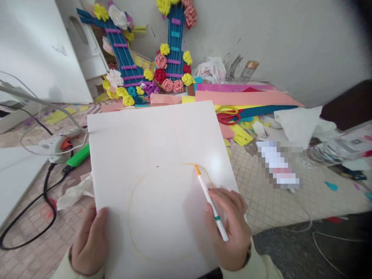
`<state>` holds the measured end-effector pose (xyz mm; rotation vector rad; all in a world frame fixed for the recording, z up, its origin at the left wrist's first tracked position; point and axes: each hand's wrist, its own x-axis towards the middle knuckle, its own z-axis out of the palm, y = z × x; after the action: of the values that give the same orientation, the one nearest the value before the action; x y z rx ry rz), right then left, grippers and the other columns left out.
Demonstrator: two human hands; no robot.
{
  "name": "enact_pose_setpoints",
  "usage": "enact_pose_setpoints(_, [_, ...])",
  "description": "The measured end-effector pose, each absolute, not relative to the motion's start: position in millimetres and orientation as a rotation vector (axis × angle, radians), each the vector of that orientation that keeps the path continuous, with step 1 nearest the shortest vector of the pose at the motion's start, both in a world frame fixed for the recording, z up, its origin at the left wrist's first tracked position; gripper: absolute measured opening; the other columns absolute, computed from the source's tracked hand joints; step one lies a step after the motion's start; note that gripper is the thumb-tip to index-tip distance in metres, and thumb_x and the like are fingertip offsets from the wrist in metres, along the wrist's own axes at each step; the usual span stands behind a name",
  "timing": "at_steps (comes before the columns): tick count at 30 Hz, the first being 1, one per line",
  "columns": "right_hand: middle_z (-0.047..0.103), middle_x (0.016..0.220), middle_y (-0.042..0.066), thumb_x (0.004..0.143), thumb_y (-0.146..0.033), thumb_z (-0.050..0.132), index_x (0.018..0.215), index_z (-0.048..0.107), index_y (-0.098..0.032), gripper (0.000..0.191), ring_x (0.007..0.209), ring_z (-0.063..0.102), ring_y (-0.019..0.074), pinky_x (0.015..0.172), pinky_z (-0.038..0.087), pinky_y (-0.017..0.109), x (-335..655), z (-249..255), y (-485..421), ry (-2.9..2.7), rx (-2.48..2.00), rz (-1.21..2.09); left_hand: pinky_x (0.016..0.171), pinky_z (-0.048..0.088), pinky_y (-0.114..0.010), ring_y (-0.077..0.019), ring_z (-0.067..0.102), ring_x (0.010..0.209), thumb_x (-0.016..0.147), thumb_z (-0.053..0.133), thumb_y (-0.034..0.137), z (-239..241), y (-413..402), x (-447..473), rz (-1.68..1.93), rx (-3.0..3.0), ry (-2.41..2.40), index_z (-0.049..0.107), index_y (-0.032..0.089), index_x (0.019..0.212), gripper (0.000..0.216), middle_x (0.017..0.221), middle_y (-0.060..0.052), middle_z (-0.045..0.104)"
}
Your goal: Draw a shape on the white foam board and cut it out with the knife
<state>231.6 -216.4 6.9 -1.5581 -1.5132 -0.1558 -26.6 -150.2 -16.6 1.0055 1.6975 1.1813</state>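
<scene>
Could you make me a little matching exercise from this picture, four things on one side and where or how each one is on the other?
Things
1. Board
2. Pen
3. Bottle
4. Left hand

Places or states
A. In the right hand
B. Gripping the board's left edge
C. Marked with a faint yellow line
D. At the picture's right edge

Pairs: 1-C, 2-A, 3-D, 4-B

A flat grey-white wall (pixel 221 31) rises behind the beige, grid-patterned tabletop (pixel 261 205). Dark grey, mottled floor (pixel 293 252) shows below the tabletop's near edge
</scene>
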Motion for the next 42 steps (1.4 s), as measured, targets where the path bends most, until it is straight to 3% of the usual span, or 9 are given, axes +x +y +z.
enact_pose_setpoints(8, [0.063, 0.096, 0.01, 0.079, -0.009, 0.054, 0.103, 0.055, -0.016, 0.025, 0.09, 0.056, 0.0216, 0.087, 0.036, 0.047, 235.7, 3.6, -223.6, -1.444, -1.593, -0.133, 0.103, 0.029, -0.039, -0.0309, 0.044, 0.115, 0.049, 0.065, 0.066, -11.1, -149.1, -18.8, 1.187, 0.916, 1.705, 0.053, 0.022, 0.088, 0.06, 0.111, -0.005, 0.06])
enact_pose_setpoints(21, [0.062, 0.094, 0.009, 0.077, -0.01, 0.054, 0.103, 0.056, -0.016, 0.027, 0.091, 0.056, 0.0228, 0.086, 0.037, 0.049, 237.6, 1.3, -227.6, -1.397, -1.587, -0.085, 0.1, 0.031, -0.038, -0.0299, 0.046, 0.111, 0.055, 0.062, 0.064, -14.4, -151.1, -23.0, 1.182, 0.974, 1.696, 0.055, 0.023, 0.089, 0.054, 0.105, -0.003, 0.061])
enact_pose_setpoints(31, [0.064, 0.091, 0.009, 0.078, -0.017, 0.057, 0.097, 0.063, -0.015, 0.02, 0.086, 0.059, 0.022, 0.075, 0.045, 0.037, 255.6, -5.6, -237.9, -0.936, -1.47, 0.003, 0.097, 0.036, -0.038, -0.0303, 0.048, 0.112, 0.052, 0.062, 0.067, -11.0, -149.5, -19.1, 1.187, 0.961, 1.699, 0.056, 0.021, 0.091, 0.061, 0.105, -0.004, 0.063])
enact_pose_setpoints(42, [0.066, 0.083, 0.005, 0.077, -0.024, 0.058, 0.09, 0.065, -0.017, 0.016, 0.082, 0.062, 0.0191, 0.085, 0.046, 0.043, 276.5, -12.2, -233.2, -0.567, -1.181, 0.45, 0.105, 0.033, -0.039, -0.0333, 0.045, 0.119, 0.045, 0.068, 0.064, -14.7, -143.6, -21.2, 1.167, 0.895, 1.635, 0.059, 0.02, 0.092, 0.065, 0.109, -0.005, 0.065])
